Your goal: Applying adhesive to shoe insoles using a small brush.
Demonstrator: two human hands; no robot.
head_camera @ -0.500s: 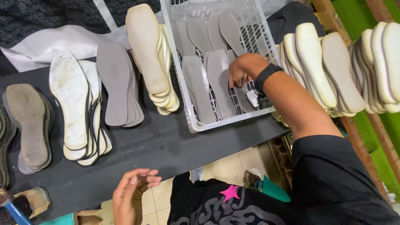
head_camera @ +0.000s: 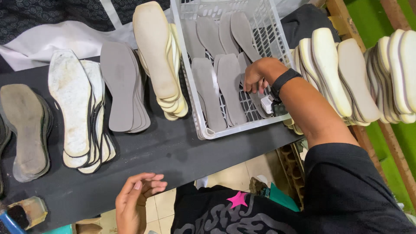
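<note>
My right hand (head_camera: 259, 73), with a black band on the wrist, reaches into a white plastic basket (head_camera: 197, 112) that holds several grey insoles (head_camera: 229, 86). Its fingers curl down onto the insoles at the basket's right side; whether they grip one is hidden. My left hand (head_camera: 136, 196) hovers at the front edge of the dark table (head_camera: 169, 151), fingers loosely bent and apart, holding nothing.
Left of the basket lie stacks of soles: cream ones (head_camera: 158, 56), grey ones (head_camera: 121, 86), white worn ones (head_camera: 73, 108) and a dark one (head_camera: 24, 125). More cream soles (head_camera: 333, 73) stand on edge on a wooden rack at the right. A small brush block (head_camera: 24, 212) sits bottom left.
My right hand has shifted slightly to the right inside the basket. My left hand stays at the table's front edge.
</note>
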